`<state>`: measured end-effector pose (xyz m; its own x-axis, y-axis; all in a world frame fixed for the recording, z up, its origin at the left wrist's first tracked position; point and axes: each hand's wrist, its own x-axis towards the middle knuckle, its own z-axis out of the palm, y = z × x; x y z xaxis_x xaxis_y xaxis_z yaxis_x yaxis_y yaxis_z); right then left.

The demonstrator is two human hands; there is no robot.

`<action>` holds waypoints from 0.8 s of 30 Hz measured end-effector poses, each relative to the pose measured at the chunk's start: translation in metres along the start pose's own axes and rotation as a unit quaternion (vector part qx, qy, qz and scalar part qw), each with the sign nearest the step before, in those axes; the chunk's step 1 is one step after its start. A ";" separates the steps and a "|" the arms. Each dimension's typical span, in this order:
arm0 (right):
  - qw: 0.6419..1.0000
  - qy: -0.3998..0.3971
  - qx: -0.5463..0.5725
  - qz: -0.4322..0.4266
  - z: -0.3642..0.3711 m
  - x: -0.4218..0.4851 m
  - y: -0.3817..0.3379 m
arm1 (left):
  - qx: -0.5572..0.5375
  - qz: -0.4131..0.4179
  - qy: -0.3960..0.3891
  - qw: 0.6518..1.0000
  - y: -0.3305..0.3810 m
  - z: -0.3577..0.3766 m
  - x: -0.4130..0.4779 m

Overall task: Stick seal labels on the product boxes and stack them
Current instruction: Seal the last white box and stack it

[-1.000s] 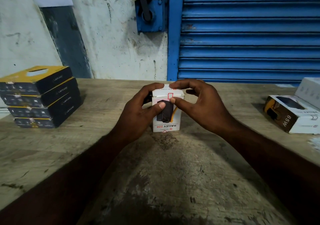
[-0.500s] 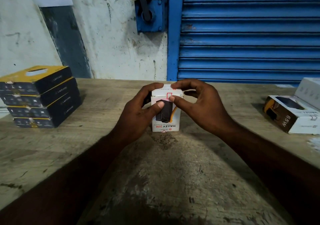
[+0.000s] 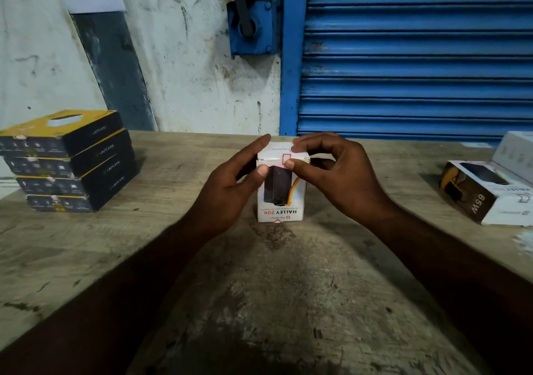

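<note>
A white product box printed "HALLEY 20K" stands upright at the middle of the wooden table. A red-outlined seal label lies over its top front edge. My left hand holds the box's left side, thumb on the front face and forefinger at the top. My right hand pinches the box's top edge, with its thumb pressing the label and its forefinger curled over the top.
A stack of several black-and-yellow boxes sits at the table's left. At the right edge lie a brown-and-white "65W" box and a white box behind it. A blue roller shutter and a wall stand behind the table.
Both hands stay on the box. My left thumb has slid a little up and left on the front face; the right thumb keeps pressing the label.
</note>
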<state>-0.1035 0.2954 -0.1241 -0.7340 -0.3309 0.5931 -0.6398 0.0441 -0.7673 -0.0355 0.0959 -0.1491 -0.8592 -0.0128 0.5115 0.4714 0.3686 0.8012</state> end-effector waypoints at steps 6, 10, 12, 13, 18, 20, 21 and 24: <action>0.995 -0.052 0.083 0.025 -0.003 0.003 -0.001 | 0.013 0.013 0.006 1.000 0.001 -0.005 -0.001; 0.992 -0.069 0.105 0.020 -0.005 0.002 0.000 | 0.031 0.036 0.030 0.998 -0.001 -0.004 -0.002; 0.991 -0.065 0.115 0.025 -0.003 0.002 0.000 | 0.026 0.037 0.037 0.998 -0.002 -0.004 -0.002; 0.991 -0.063 0.115 0.026 -0.002 0.001 0.000 | 0.025 0.037 0.038 0.998 -0.002 -0.003 -0.003; 0.995 -0.043 0.092 0.021 0.000 0.001 0.002 | 0.031 0.035 0.040 0.998 -0.001 0.000 -0.002; 0.996 -0.035 0.076 0.023 0.001 0.001 0.002 | 0.035 0.035 0.041 0.998 0.000 0.001 -0.002; 0.997 -0.032 0.069 0.024 0.002 0.001 0.002 | 0.038 0.034 0.041 0.998 0.001 0.002 -0.002; 0.998 -0.029 0.052 0.021 0.001 0.002 0.001 | 0.044 0.032 0.037 0.998 0.003 0.002 -0.002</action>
<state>-0.1052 0.2940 -0.1240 -0.7435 -0.3846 0.5471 -0.5796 -0.0376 -0.8140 -0.0329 0.0983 -0.1484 -0.8099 -0.0540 0.5841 0.5023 0.4503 0.7381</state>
